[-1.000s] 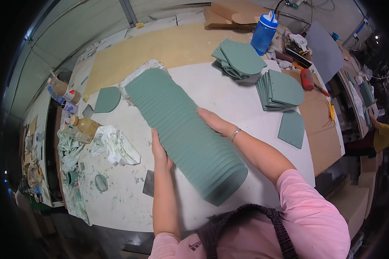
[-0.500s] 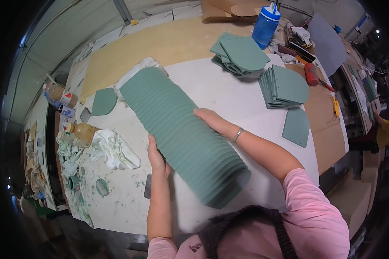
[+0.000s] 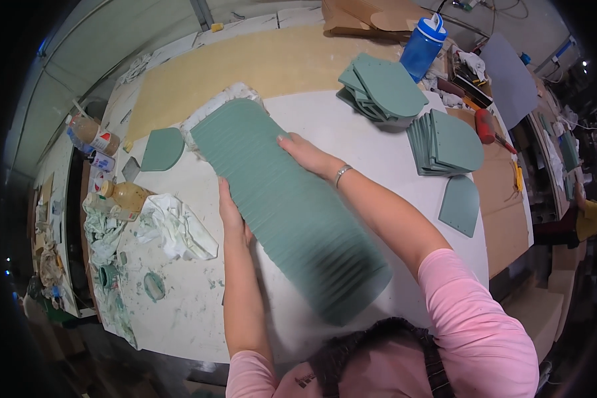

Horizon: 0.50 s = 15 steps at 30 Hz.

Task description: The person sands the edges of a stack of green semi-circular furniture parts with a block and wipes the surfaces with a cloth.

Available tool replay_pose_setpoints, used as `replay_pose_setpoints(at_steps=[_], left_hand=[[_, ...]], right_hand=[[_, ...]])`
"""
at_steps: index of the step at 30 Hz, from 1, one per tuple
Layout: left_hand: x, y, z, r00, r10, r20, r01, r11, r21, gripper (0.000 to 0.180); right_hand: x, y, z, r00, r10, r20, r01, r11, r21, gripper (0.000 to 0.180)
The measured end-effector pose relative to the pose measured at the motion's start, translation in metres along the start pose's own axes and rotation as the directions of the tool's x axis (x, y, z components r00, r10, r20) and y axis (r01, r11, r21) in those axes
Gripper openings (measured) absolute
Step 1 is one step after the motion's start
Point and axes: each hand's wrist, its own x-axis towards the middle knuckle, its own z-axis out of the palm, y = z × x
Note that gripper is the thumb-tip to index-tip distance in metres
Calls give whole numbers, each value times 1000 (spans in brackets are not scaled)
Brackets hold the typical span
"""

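A long, slanting row of overlapping green panels point(image 3: 272, 179) with rounded edges runs from the far left-centre of the table toward my body. My left hand point(image 3: 232, 215) presses along its left side, thumb pointing up the edge. On the opposite side my right hand point(image 3: 310, 156) grips higher up, its thumb on the panels and the other fingers mostly hidden. Between them, both hands clasp the row. Motion smears its near end. Under the far end lies a white cloth-like wrapped support point(image 3: 239, 91).
Two piles of green panels point(image 3: 385, 86) point(image 3: 451, 140) stand at right, beside one loose panel point(image 3: 460, 204). A blue bottle point(image 3: 423, 50) and red mallet point(image 3: 485, 126) are beyond. At left are another panel point(image 3: 162, 149), bottles point(image 3: 127, 198) and a white rag point(image 3: 177, 229).
Both hands have slid farther up the row, away from my body. The panels' separate edges look closer together, and the near end has become blurred. The view has shifted slightly.
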Motion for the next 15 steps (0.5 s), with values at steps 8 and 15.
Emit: replay_pose_setpoints(at_steps=[8,15], left_hand=[[12,1,-7,998,-5,65,4,1000,15,66],[81,28,-19,986,140,92,-145,988,46,61]], right_hand=[[4,6,-10,995,40,95,-52,990,129,74],[60,-27,-14,989,-34,146,-12,951,309,71]])
